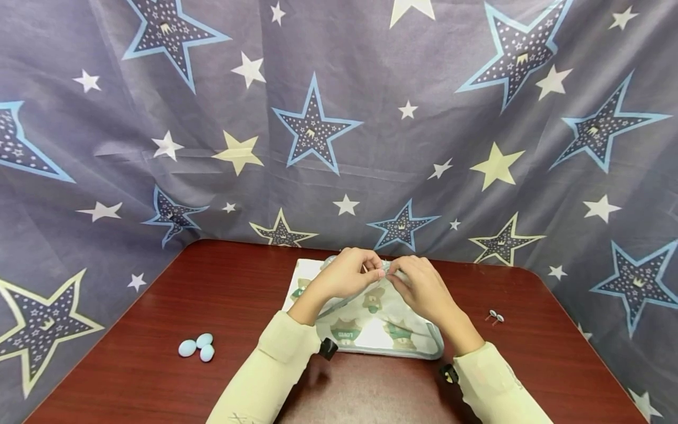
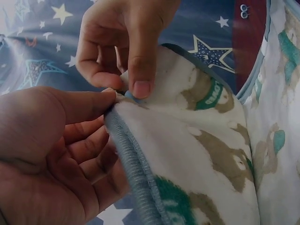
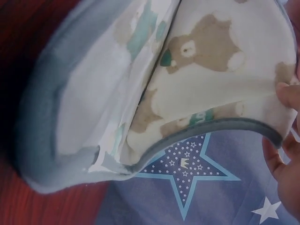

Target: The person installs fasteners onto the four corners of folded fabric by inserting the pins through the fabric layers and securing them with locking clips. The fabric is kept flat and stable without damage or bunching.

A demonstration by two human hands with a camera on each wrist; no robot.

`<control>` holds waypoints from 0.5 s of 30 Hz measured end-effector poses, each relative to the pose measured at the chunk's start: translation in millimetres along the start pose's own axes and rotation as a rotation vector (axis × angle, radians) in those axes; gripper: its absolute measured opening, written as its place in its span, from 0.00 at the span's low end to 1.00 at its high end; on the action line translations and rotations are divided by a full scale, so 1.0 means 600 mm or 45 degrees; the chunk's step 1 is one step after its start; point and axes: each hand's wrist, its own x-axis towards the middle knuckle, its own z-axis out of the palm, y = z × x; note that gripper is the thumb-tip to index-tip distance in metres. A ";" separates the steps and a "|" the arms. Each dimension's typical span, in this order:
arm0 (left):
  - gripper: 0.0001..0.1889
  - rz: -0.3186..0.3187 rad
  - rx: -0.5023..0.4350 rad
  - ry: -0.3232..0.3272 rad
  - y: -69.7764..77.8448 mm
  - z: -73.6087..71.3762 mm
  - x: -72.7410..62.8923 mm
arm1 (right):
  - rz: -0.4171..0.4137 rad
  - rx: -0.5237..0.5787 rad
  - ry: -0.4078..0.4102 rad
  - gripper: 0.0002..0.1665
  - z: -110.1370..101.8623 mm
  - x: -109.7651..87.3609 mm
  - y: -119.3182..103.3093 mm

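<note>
A white cloth (image 1: 378, 330) printed with brown bears and green patches, edged in grey-blue binding, rests partly on the table with its far edge raised. My left hand (image 1: 352, 274) pinches that raised edge between thumb and fingers. Right beside it, my right hand (image 1: 424, 288) pinches the same edge, the two hands' fingertips almost meeting. In the left wrist view, a small bit of blue (image 2: 133, 97) shows beneath the right thumb. The right wrist view shows the cloth (image 3: 206, 89) bent along a fold, with fingers gripping its edge at the right.
Three pale blue egg-shaped pieces (image 1: 196, 347) lie at the left of the dark red wooden table (image 1: 159, 300). Two small round-headed pieces with thin stems (image 1: 496, 318) lie to the right. A grey-blue star-patterned curtain (image 1: 339, 147) hangs behind the table.
</note>
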 end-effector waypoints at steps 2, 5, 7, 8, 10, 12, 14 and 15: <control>0.04 0.008 0.007 0.004 0.001 -0.001 -0.001 | 0.028 -0.010 0.005 0.16 0.002 0.002 -0.002; 0.04 0.016 0.014 0.012 -0.001 -0.001 -0.001 | 0.059 -0.020 0.024 0.20 0.004 0.002 -0.003; 0.04 0.020 0.018 0.014 -0.002 -0.001 -0.001 | 0.065 -0.005 0.034 0.22 0.005 0.001 -0.002; 0.04 0.020 0.021 0.015 -0.003 -0.001 -0.001 | 0.065 0.006 0.036 0.23 0.005 0.000 -0.002; 0.04 0.022 0.028 0.016 -0.004 -0.001 0.000 | 0.058 0.030 0.043 0.22 0.005 0.000 -0.001; 0.04 0.021 0.032 0.014 -0.004 -0.001 0.001 | 0.054 0.062 0.046 0.18 0.003 -0.001 0.000; 0.04 0.019 0.035 0.012 -0.004 -0.001 0.000 | 0.049 0.083 0.049 0.16 0.002 -0.002 0.000; 0.04 0.017 0.037 0.009 -0.004 -0.001 0.000 | 0.046 0.090 0.053 0.15 0.002 -0.002 0.001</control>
